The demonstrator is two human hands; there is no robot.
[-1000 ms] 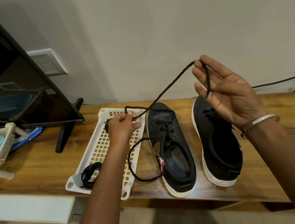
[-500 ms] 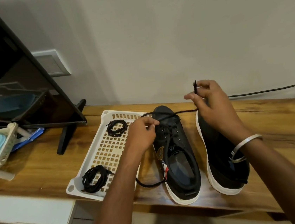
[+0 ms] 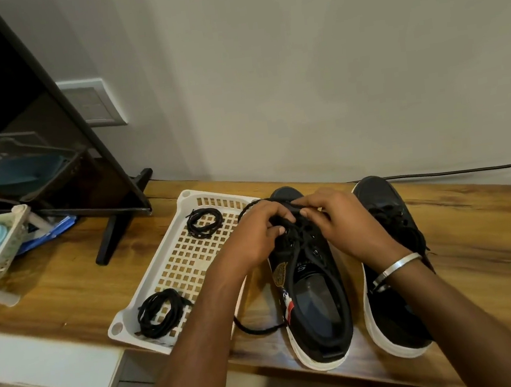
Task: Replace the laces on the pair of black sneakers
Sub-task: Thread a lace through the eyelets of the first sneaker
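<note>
**Lacing under way on the first sneaker**

Both hands work at the toe end of the left sneaker (image 3: 307,270), which stands on the wooden bench (image 3: 66,278) just right of the white lattice tray (image 3: 173,266). The left hand (image 3: 256,237) curls its fingers around the black lace (image 3: 257,328) near the front eyelets; the right hand (image 3: 343,224) pinches the same lace from the other side. A loose stretch of that lace trails off the sneaker's near left side onto the bench, beside the tray's near corner, so it looks only partly threaded.

The right sneaker (image 3: 390,241) stands just right of the first one, farther from the tray, with laces showing at its throat; whether these are old or new cannot be told. In the tray lie two coiled black laces, one bundle (image 3: 204,222) at the far end and one bundle (image 3: 159,312) at the near end. Judging from this, the job is in an early-to-middle stage: one shoe in hand, the other probably still to do.
</note>
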